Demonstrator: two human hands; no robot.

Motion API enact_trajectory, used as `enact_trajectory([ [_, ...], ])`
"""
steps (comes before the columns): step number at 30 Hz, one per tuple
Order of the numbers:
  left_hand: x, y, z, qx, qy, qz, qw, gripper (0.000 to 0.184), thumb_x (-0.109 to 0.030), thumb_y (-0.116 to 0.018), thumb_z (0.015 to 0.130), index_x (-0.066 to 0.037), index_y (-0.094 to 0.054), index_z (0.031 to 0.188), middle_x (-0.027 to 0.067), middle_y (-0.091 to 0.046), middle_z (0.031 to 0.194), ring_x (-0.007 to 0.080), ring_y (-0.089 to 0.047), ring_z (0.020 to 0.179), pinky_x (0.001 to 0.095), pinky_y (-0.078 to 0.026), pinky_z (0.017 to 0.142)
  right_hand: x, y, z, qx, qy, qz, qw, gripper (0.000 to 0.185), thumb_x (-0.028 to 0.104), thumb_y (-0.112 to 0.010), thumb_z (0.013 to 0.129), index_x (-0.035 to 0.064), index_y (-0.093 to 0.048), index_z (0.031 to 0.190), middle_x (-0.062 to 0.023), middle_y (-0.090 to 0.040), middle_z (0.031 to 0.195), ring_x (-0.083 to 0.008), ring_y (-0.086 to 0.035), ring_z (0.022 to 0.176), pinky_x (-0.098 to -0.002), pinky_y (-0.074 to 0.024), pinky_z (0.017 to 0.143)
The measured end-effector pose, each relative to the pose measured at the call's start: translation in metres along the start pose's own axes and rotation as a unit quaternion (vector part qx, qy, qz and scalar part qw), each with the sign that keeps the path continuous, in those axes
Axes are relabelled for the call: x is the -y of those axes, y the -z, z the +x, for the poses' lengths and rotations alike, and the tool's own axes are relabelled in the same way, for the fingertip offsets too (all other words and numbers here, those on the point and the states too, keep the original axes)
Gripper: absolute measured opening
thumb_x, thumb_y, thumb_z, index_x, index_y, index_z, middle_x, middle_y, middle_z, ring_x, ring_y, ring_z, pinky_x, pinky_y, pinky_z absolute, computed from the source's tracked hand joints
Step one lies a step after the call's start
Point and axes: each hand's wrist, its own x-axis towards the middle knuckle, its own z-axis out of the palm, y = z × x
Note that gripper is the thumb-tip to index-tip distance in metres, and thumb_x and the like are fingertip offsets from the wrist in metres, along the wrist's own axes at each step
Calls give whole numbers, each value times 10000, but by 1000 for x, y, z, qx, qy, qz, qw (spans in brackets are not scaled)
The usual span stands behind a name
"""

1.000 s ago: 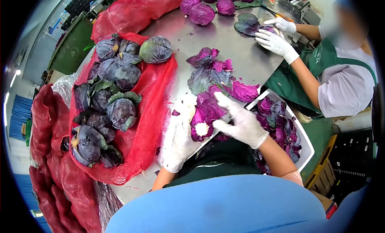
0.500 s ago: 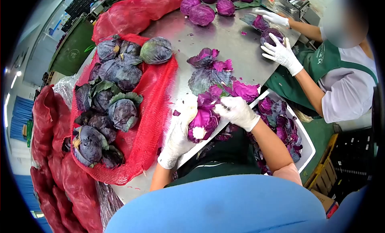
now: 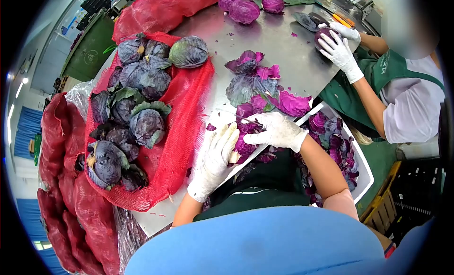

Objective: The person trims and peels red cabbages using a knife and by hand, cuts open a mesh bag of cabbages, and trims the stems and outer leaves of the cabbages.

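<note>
A purple cabbage (image 3: 245,141) is held between my two white-gloved hands at the table's near edge. My left hand (image 3: 215,157) presses along its left side, fingers long and close together, with the pale stem end beside them. My right hand (image 3: 278,132) grips it from the right, thumb and fingers around its side. Much of the cabbage is hidden by the gloves. Just beyond lie loose dark outer leaves (image 3: 246,88) and a bright purple leaf piece (image 3: 293,103). Under my right forearm, a white bin (image 3: 363,178) holds purple leaves.
To the left, an open red mesh sack (image 3: 182,133) bears several dark unpeeled cabbages (image 3: 147,126). Filled red sacks (image 3: 90,213) stand beyond it. Several peeled cabbages (image 3: 244,11) sit at the far edge. Across the table, a co-worker's gloved hands (image 3: 338,50) hold another cabbage.
My right hand has gone from pinching at the cabbage to gripping its side. The cabbage has turned, and its white stem shows less. The co-worker's hands have come closer together.
</note>
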Motion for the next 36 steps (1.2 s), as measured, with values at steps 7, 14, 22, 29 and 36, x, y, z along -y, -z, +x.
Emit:
enact_trajectory([
  [7,7,-1,-16,23,-29,14,999,748,-20,-788,716,-55,-522,1415,163,-544,1501,381,-497,1410,535,-356,1183,-51,-4,8,-163,-63,44,984,331,343,-703,942,15,-725,900,-81,-700,680,-140,-659,629,-316,-524,629],
  [14,-5,-1,-11,22,-31,31,999,750,-89,-831,696,-74,-567,1397,177,-550,1470,372,-508,1395,553,-373,1166,-1,-26,-6,-137,37,53,988,601,396,-742,903,61,-604,1383,-164,-702,1181,-222,-689,997,-326,-540,939],
  [22,-3,-2,-11,14,-52,25,998,732,-99,-837,712,-70,-572,1394,201,-561,1423,397,-531,1352,557,-404,1143,-12,-26,12,-156,20,143,977,290,136,-646,908,65,-730,1176,-52,-673,751,-188,-627,573,-327,-516,551],
  [29,25,-11,-35,-67,-30,-40,997,855,-18,-874,649,-81,-525,1427,204,-516,1458,430,-523,1345,534,-416,1153,-85,30,-1,-455,69,-232,857,512,276,-674,961,103,-570,1431,-137,-731,826,-302,-699,659,-418,-560,619],
  [36,27,9,-10,-154,286,-565,758,1068,49,-938,569,-89,-402,1483,118,-511,1443,277,-546,1336,435,-497,1134,-52,-23,15,-252,93,121,956,525,163,-649,935,132,-591,1456,-132,-689,1336,-229,-694,1153,-333,-549,977],
])
